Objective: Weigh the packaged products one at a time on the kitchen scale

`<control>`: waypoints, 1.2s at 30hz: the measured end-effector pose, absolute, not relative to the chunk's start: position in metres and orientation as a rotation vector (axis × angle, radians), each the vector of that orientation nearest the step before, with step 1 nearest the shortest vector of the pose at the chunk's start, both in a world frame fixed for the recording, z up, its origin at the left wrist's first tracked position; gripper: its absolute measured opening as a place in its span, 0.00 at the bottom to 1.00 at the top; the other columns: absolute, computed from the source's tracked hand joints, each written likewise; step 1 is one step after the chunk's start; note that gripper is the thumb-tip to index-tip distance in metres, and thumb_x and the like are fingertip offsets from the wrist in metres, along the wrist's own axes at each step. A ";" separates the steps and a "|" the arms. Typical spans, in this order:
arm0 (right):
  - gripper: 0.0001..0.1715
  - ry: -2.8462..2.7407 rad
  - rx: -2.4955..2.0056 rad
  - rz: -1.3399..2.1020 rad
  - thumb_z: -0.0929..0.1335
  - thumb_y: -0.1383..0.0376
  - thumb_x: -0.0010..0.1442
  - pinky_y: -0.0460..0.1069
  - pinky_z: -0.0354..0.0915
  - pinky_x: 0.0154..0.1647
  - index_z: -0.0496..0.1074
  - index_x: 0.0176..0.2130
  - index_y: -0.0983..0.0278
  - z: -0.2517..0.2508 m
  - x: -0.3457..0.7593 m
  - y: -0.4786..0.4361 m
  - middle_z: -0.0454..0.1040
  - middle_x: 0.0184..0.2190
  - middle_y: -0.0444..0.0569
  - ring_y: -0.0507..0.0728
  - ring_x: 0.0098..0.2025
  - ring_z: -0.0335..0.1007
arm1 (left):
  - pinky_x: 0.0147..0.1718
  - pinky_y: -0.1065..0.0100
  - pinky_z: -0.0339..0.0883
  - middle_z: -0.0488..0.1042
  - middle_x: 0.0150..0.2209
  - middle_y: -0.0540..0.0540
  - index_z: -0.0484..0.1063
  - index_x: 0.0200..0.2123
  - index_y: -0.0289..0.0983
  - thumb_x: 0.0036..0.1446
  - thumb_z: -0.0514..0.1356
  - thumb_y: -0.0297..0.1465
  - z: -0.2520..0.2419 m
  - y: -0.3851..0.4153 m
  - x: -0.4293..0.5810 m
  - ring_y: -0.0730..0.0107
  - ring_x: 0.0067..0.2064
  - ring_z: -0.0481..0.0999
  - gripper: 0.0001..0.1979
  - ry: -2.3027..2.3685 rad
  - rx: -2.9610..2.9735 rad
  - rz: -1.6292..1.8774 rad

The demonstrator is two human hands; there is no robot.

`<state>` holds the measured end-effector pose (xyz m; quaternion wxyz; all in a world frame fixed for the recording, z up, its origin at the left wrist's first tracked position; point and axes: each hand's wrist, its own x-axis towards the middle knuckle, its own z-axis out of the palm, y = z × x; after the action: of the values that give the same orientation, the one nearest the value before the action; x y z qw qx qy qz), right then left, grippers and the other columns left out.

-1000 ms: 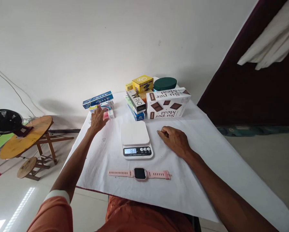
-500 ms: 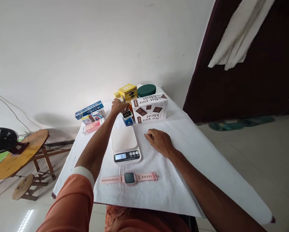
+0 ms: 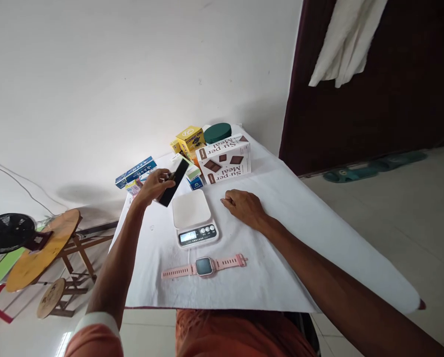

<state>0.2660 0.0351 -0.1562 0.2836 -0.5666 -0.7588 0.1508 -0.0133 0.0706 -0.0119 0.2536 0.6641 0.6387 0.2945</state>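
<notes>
Black box just lifted off green-white box, now uncovered. Left hand pinches it, thumb against fingers, tilted above bench near scale's far left corner. Box free of pile; right hand loosely curled, right of scale.

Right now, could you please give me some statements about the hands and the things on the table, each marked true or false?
1. The left hand holds a black-faced box. True.
2. The pink watch lies on the scale. False: it lies on the white cloth, nearer the person.
3. The right hand touches the Su-per Meal box. False: it is beside the scale, apart from that box.
4. The green lid is behind the Su-per Meal box. True.
</notes>
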 end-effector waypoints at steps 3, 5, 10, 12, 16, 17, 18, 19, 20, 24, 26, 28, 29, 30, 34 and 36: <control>0.14 -2.032 -1.523 0.402 0.65 0.62 0.67 0.50 0.52 0.34 0.67 0.28 0.60 -0.156 0.266 0.034 0.76 0.30 0.48 0.56 0.31 0.66 | 0.52 0.57 0.71 0.80 0.50 0.43 0.74 0.57 0.40 0.49 0.70 0.34 -0.028 0.032 -0.020 0.56 0.53 0.79 0.30 1.514 1.940 0.689; 0.15 -2.029 -1.531 0.385 0.65 0.62 0.66 0.50 0.52 0.34 0.66 0.27 0.60 -0.157 0.265 0.034 0.76 0.30 0.48 0.56 0.31 0.66 | 0.54 0.55 0.71 0.80 0.53 0.43 0.72 0.59 0.41 0.51 0.69 0.33 -0.040 0.014 -0.017 0.53 0.56 0.78 0.30 1.457 2.025 0.586; 0.15 -2.019 -1.527 0.365 0.64 0.62 0.66 0.51 0.53 0.35 0.67 0.27 0.60 -0.159 0.265 0.035 0.77 0.30 0.49 0.56 0.31 0.66 | 0.59 0.52 0.69 0.78 0.57 0.41 0.71 0.61 0.40 0.54 0.65 0.31 -0.061 0.000 -0.005 0.52 0.57 0.77 0.29 1.443 2.216 0.444; 0.15 -2.019 -1.521 0.375 0.64 0.62 0.66 0.51 0.53 0.35 0.67 0.27 0.60 -0.159 0.265 0.035 0.76 0.29 0.49 0.56 0.31 0.66 | 0.60 0.52 0.69 0.77 0.58 0.40 0.70 0.62 0.40 0.54 0.65 0.30 -0.060 0.000 -0.004 0.52 0.58 0.77 0.30 1.483 2.252 0.383; 0.15 -2.011 -1.499 0.382 0.64 0.62 0.64 0.51 0.52 0.33 0.64 0.25 0.60 -0.161 0.266 0.035 0.75 0.27 0.48 0.55 0.29 0.64 | 0.63 0.49 0.66 0.74 0.61 0.38 0.65 0.67 0.43 0.55 0.68 0.34 -0.050 -0.004 -0.001 0.48 0.63 0.74 0.36 1.526 2.273 0.252; 0.16 -2.008 -1.489 0.383 0.64 0.62 0.64 0.51 0.53 0.33 0.64 0.25 0.60 -0.162 0.266 0.035 0.74 0.27 0.48 0.55 0.29 0.64 | 0.63 0.48 0.65 0.72 0.62 0.38 0.64 0.68 0.43 0.55 0.69 0.36 -0.048 -0.005 0.002 0.47 0.64 0.73 0.37 1.529 2.287 0.248; 0.16 -2.005 -1.481 0.383 0.64 0.61 0.64 0.51 0.53 0.33 0.63 0.25 0.60 -0.163 0.267 0.035 0.74 0.26 0.48 0.55 0.29 0.64 | 0.63 0.47 0.65 0.71 0.62 0.37 0.63 0.68 0.43 0.56 0.70 0.38 -0.047 -0.006 0.006 0.46 0.64 0.72 0.38 1.540 2.307 0.248; 0.16 -2.002 -1.473 0.381 0.65 0.61 0.64 0.51 0.53 0.33 0.63 0.25 0.60 -0.164 0.267 0.035 0.74 0.26 0.48 0.55 0.29 0.64 | 0.63 0.46 0.65 0.71 0.62 0.36 0.64 0.68 0.43 0.56 0.70 0.39 -0.047 -0.007 0.009 0.45 0.64 0.71 0.38 1.563 2.330 0.244; 0.16 -2.000 -1.467 0.377 0.65 0.60 0.64 0.51 0.53 0.33 0.63 0.25 0.60 -0.165 0.267 0.036 0.74 0.26 0.48 0.56 0.29 0.65 | 0.62 0.45 0.65 0.72 0.61 0.36 0.66 0.66 0.42 0.57 0.69 0.39 -0.047 -0.008 0.013 0.45 0.64 0.71 0.35 1.600 2.354 0.225; 0.17 -2.000 -1.449 0.362 0.65 0.59 0.64 0.51 0.53 0.32 0.63 0.25 0.60 -0.168 0.268 0.037 0.74 0.26 0.48 0.56 0.29 0.66 | 0.56 0.47 0.67 0.77 0.51 0.39 0.74 0.52 0.40 0.59 0.66 0.34 -0.053 -0.012 0.014 0.47 0.56 0.75 0.18 1.720 2.419 0.117; 0.17 -2.005 -1.453 0.363 0.65 0.59 0.64 0.51 0.53 0.33 0.62 0.25 0.59 -0.169 0.267 0.037 0.73 0.26 0.47 0.56 0.29 0.65 | 0.54 0.51 0.69 0.78 0.49 0.41 0.75 0.50 0.41 0.59 0.66 0.32 -0.052 -0.011 0.000 0.51 0.53 0.76 0.15 1.719 2.412 0.183; 0.17 -2.008 -1.460 0.361 0.65 0.59 0.64 0.51 0.53 0.32 0.61 0.24 0.59 -0.170 0.267 0.038 0.73 0.26 0.47 0.55 0.29 0.64 | 0.54 0.54 0.69 0.78 0.49 0.42 0.75 0.51 0.42 0.57 0.66 0.32 -0.045 -0.006 -0.026 0.54 0.52 0.76 0.17 1.733 2.387 0.306; 0.17 -2.010 -1.457 0.359 0.65 0.59 0.64 0.51 0.53 0.32 0.60 0.24 0.59 -0.170 0.267 0.038 0.73 0.26 0.47 0.55 0.28 0.64 | 0.55 0.54 0.69 0.78 0.50 0.43 0.75 0.52 0.42 0.57 0.66 0.32 -0.041 -0.001 -0.042 0.54 0.52 0.76 0.18 1.762 2.372 0.363; 0.18 -2.010 -1.452 0.355 0.65 0.59 0.64 0.51 0.53 0.32 0.60 0.24 0.59 -0.170 0.267 0.039 0.73 0.26 0.47 0.55 0.28 0.64 | 0.56 0.54 0.68 0.78 0.51 0.43 0.75 0.53 0.42 0.56 0.67 0.32 -0.037 0.005 -0.058 0.54 0.53 0.76 0.19 1.804 2.362 0.393; 0.17 -2.003 -1.427 0.324 0.65 0.59 0.64 0.51 0.53 0.32 0.61 0.25 0.59 -0.172 0.267 0.040 0.74 0.26 0.48 0.55 0.28 0.64 | 0.62 0.52 0.65 0.76 0.54 0.43 0.74 0.57 0.44 0.56 0.65 0.29 -0.028 0.044 -0.118 0.52 0.58 0.73 0.24 2.175 2.211 0.376; 0.17 -1.999 -1.430 0.318 0.65 0.58 0.64 0.51 0.53 0.32 0.61 0.25 0.59 -0.173 0.268 0.040 0.74 0.26 0.48 0.56 0.28 0.65 | 0.62 0.53 0.64 0.75 0.55 0.43 0.73 0.59 0.44 0.56 0.64 0.28 -0.031 0.064 -0.136 0.52 0.59 0.72 0.26 2.305 2.125 0.350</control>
<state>0.2675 0.0402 -0.1733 0.3255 -0.5454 -0.7628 0.1214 -0.1362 0.0637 -0.0312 -0.0068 0.6736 0.7307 0.1108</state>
